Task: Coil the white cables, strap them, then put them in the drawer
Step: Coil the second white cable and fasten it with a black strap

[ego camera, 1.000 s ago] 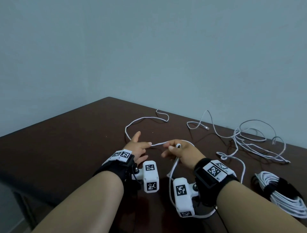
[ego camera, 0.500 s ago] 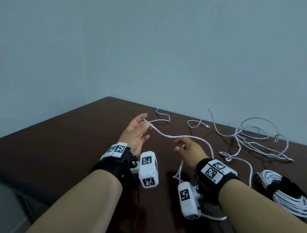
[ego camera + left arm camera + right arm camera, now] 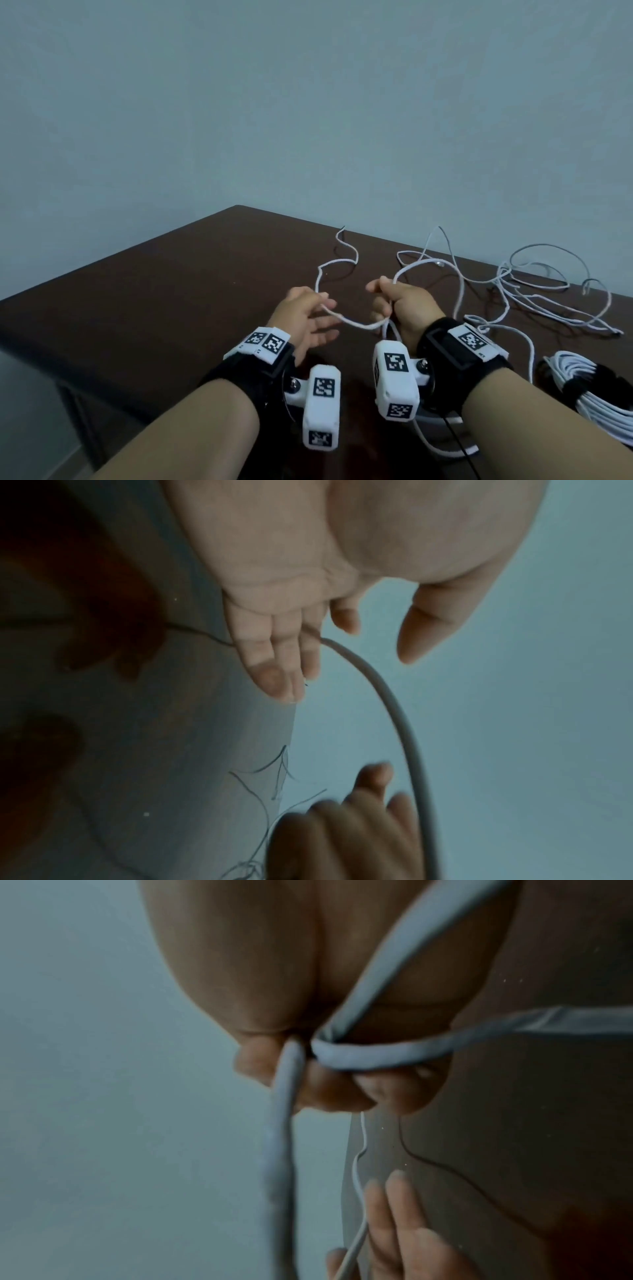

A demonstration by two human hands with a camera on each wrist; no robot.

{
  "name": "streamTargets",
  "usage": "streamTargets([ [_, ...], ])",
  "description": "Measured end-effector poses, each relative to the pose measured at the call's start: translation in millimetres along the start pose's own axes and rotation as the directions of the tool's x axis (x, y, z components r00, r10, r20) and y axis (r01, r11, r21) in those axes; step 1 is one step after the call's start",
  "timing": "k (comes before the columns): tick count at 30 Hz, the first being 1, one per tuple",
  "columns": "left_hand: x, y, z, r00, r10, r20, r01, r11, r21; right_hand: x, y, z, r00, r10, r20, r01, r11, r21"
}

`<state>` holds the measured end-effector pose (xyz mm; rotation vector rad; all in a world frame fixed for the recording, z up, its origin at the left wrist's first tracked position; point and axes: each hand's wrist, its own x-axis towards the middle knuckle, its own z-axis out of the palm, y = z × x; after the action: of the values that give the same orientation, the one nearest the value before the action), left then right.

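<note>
Both hands: R (image 3: 400,305) fists cable (image 3: 356,323), L (image 3: 305,315) loose.

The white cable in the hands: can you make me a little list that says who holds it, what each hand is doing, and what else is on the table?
cable: white cable hangs slack between both hands
right hand: right hand curled round cable loops
left hand: left hand, fingers straight, cable lying across them
table: brown table
loose cables: loose cables tangled on the far right of the table
finished bundle: coiled bundle with a black strap, at the right edge
drawer: not in view
</note>
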<state>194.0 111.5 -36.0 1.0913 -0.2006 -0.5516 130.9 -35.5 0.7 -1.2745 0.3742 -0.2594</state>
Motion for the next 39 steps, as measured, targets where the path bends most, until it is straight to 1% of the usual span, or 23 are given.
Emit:
streamTargets([
  [2,5,2,-2,0.996,-0.01,-0.086,0.001,0.995,-0.098,-9,-2,-6,0.996,0.023,0.09,-0.021,0.999,-0.027],
  [4,8,1,-2,0.994,-0.011,-0.111,0.0,0.995,-0.095,-15,-4,-10,0.986,0.041,0.16,-0.031,0.998,-0.063],
  [5,9,1,-2,0.994,0.001,-0.112,-0.008,0.998,-0.062,-16,-5,-11,0.988,0.031,0.149,-0.017,0.995,-0.094],
  [6,7,1,0,0.993,0.016,-0.116,-0.019,0.999,-0.027,-14,-5,-14,0.996,0.003,0.094,0.011,0.989,-0.149],
  [7,6,0,2,0.992,0.037,-0.118,-0.034,0.999,0.025,-11,-7,-15,0.999,-0.045,0.001,0.044,0.968,-0.247],
  [8,5,-1,3,0.993,0.052,-0.105,-0.045,0.997,0.068,-6,-8,-19,0.99,-0.094,-0.109,0.045,0.921,-0.387],
  [10,0,-2,6,0.995,0.092,-0.035,-0.086,0.985,0.151,6,-8,-30,0.943,-0.17,-0.288,-0.054,0.772,-0.633],
  [12,-6,-2,8,0.991,0.135,0.019,-0.137,0.974,0.183,12,-6,-41,0.91,-0.177,-0.374,-0.171,0.662,-0.73],
  [14,-9,-2,8,0.986,0.163,0.032,-0.166,0.97,0.176,11,-6,-44,0.901,-0.163,-0.401,-0.239,0.584,-0.776],
  [17,-9,-2,9,0.984,0.177,0.028,-0.179,0.971,0.156,5,-11,-37,0.93,-0.092,-0.356,-0.295,0.394,-0.871],
  [18,-8,-2,9,0.983,0.183,0.021,-0.184,0.972,0.149,7,-13,-37,0.924,-0.114,-0.366,-0.31,0.339,-0.888],
  [19,-8,-2,11,0.982,0.188,0.013,-0.188,0.971,0.147,7,-14,-36,0.913,-0.139,-0.385,-0.329,0.309,-0.892],
  [20,-7,-2,12,0.981,0.194,0.01,-0.193,0.971,0.141,6,-17,-34,0.91,-0.179,-0.374,-0.312,0.3,-0.902],
  [22,-9,-2,17,0.979,0.203,0.014,-0.203,0.971,0.126,2,-23,-28,0.905,-0.231,-0.358,-0.279,0.313,-0.908],
  [23,-10,-1,19,0.978,0.206,0.02,-0.207,0.971,0.116,1,-26,-24,0.908,-0.213,-0.36,-0.285,0.315,-0.905],
  [25,-12,-1,22,0.974,0.224,0.023,-0.225,0.969,0.106,-2,-29,-16,0.933,-0.162,-0.322,-0.253,0.34,-0.906],
  [28,-13,1,21,0.968,0.251,0.021,-0.252,0.96,0.12,3,-21,-18,0.956,-0.141,-0.259,-0.17,0.455,-0.874],
  [31,-15,3,19,0.964,0.267,0.018,-0.267,0.953,0.142,0,-16,-16,0.949,-0.227,-0.217,-0.049,0.574,-0.817],
  [32,-16,3,19,0.962,0.273,0.025,-0.273,0.949,0.159,-3,-15,-13,0.955,-0.233,-0.184,0.0,0.622,-0.783],
  [34,-20,2,21,0.956,0.286,0.059,-0.292,0.933,0.211,-10,-18,-2,0.97,-0.216,-0.111,0.09,0.746,-0.66],
  [37,-28,-3,28,0.944,0.287,0.161,-0.324,0.896,0.303,-18,-26,13,0.99,-0.132,-0.058,0.093,0.892,-0.442],
  [38,-31,-4,30,0.944,0.263,0.198,-0.318,0.887,0.336,-18,-28,17,0.993,-0.106,-0.043,0.085,0.933,-0.349],
  [39,-34,-5,32,0.943,0.221,0.251,-0.302,0.884,0.356,-19,-30,20,0.995,-0.098,-0.03,0.086,0.956,-0.281],
])
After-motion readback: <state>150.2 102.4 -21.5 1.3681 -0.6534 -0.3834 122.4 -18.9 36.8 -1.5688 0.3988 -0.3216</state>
